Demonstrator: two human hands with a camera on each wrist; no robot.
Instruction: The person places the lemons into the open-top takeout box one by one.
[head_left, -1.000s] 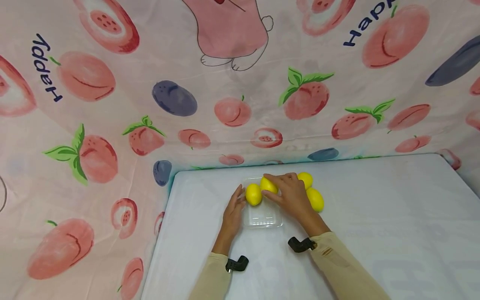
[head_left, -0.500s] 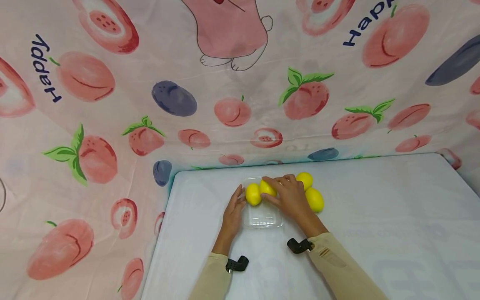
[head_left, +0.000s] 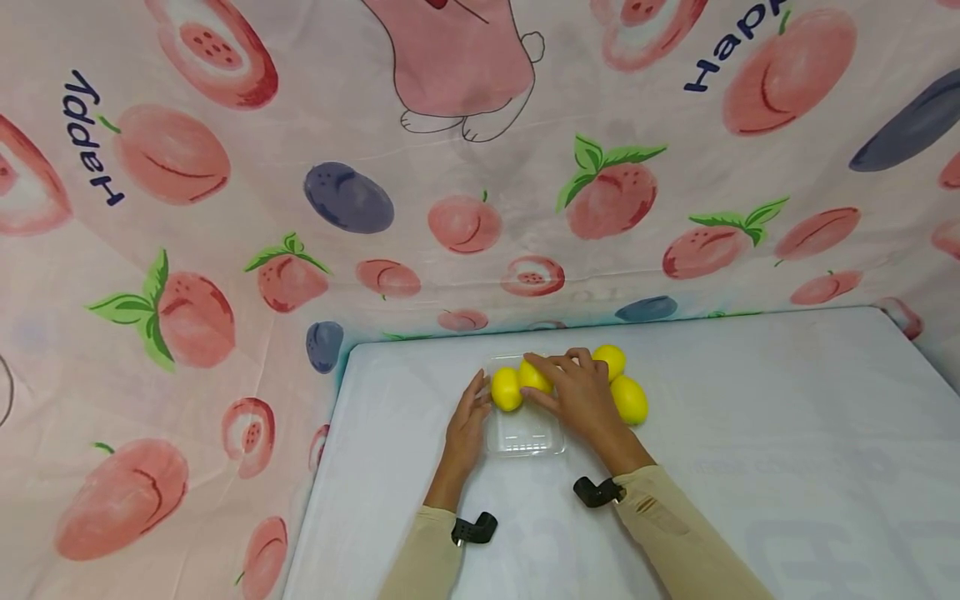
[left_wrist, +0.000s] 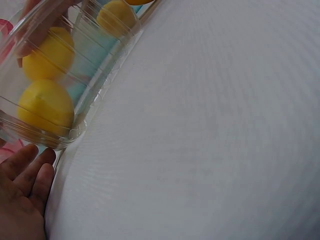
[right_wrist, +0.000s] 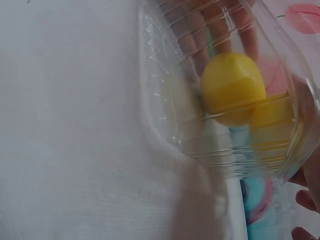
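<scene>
A clear plastic tray (head_left: pixel 525 439) lies on the white table (head_left: pixel 750 417). One yellow lemon (head_left: pixel 507 389) sits in the tray's far left part. My right hand (head_left: pixel 550 380) curls its fingers over a second lemon (head_left: pixel 532 377), which rests against the first inside the tray. My left hand (head_left: pixel 475 402) lies flat, fingers straight, against the tray's left side. In the left wrist view both tray lemons (left_wrist: pixel 44 102) show through the clear wall (left_wrist: pixel 102 82), with my left hand (left_wrist: pixel 25 187) just below the corner. The right wrist view shows the lemon (right_wrist: pixel 232 87) through the tray (right_wrist: pixel 170 105).
Two more lemons (head_left: pixel 611 359) (head_left: pixel 631 399) lie on the table just right of my right hand. A fruit-print cloth (head_left: pixel 465 225) hangs behind and to the left of the table. The table edge (head_left: pixel 322 492) runs along the left.
My right hand has lowered the second lemon a little, down beside the first in the tray. The left hand has stayed against the tray.
</scene>
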